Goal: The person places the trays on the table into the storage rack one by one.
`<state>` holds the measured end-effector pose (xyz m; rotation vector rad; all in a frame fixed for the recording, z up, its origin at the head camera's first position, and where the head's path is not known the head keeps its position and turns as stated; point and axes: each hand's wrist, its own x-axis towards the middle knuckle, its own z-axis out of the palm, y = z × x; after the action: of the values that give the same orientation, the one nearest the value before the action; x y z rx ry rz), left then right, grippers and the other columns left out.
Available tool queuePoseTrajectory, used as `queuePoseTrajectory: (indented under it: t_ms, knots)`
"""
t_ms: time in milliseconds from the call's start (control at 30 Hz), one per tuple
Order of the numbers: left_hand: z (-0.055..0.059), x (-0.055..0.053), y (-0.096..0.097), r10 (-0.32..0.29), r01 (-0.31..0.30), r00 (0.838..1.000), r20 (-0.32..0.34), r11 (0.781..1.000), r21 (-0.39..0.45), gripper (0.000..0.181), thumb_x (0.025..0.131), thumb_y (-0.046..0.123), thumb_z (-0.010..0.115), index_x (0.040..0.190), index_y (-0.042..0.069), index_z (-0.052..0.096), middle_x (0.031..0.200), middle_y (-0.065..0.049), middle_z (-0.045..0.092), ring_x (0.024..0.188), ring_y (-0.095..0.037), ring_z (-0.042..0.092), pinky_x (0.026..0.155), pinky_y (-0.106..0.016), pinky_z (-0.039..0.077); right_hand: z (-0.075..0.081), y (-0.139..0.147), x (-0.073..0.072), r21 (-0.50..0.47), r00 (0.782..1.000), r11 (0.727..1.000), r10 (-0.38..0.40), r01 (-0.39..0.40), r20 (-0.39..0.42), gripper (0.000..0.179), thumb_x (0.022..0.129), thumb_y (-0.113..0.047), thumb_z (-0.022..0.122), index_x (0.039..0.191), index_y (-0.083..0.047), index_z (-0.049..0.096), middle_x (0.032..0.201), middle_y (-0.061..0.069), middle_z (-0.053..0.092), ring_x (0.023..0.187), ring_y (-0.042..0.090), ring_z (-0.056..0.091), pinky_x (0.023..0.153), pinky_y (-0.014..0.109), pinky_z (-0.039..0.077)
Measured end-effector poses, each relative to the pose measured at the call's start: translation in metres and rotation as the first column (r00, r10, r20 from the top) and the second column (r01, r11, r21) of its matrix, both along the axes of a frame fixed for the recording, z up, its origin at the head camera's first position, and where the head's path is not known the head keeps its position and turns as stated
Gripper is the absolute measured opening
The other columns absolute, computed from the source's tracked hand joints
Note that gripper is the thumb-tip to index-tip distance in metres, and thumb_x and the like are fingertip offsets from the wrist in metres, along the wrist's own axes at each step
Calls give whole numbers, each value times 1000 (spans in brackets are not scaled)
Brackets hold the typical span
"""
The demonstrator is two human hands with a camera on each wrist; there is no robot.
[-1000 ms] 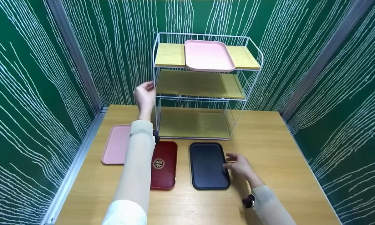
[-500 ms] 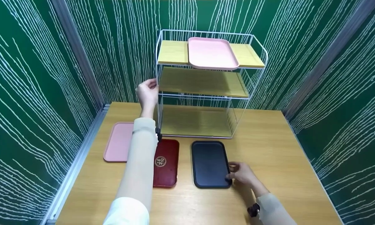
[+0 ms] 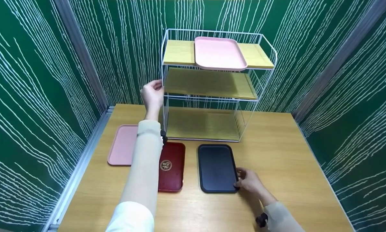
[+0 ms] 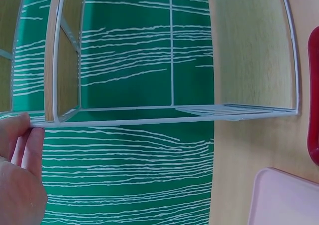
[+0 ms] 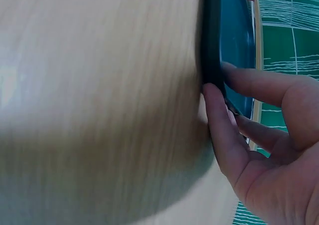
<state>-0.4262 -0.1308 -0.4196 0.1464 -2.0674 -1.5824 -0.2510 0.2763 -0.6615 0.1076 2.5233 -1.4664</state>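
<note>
My left hand [image 3: 152,95] pinches the left front upright of a white wire rack [image 3: 202,140] with wooden shelves. In the left wrist view the fingers [image 4: 34,147] meet the thin wire at the middle shelf's level. Lower right, my right hand [image 3: 250,181] grips the right rim of a black tray [image 3: 218,167] near its front corner, thumb on top. The right wrist view shows the tray's dark rim [image 5: 211,40] between thumb and fingers; whether it is lifted I cannot tell. A pink tray [image 3: 220,53] lies on the top shelf, its front edge overhanging.
A dark red tray [image 3: 173,167] with a gold emblem lies left of the black one, partly behind my left forearm. Further left is another pink tray [image 3: 123,145], also partly covered. Green walls with white streaks surround the wooden table [image 3: 276,145].
My right hand has moved slightly down along the black tray's right edge and closed its fingers on the rim. My left hand stays on the rack. The head view has shifted slightly.
</note>
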Motion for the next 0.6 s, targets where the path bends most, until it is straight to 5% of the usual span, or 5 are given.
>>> queuePoseTrajectory:
  t_ms: [600]
  knots:
    - [-1, -2, 0, -2, 2, 1000, -9, 1000, 24, 23, 98, -3, 75, 119, 3, 80, 118, -13, 79, 109, -23, 76, 95, -26, 61, 3, 3, 4, 25, 1000, 1000, -7, 8, -7, 55, 77, 15, 69, 131, 15, 64, 97, 11, 66, 86, 20, 62, 63, 28, 57]
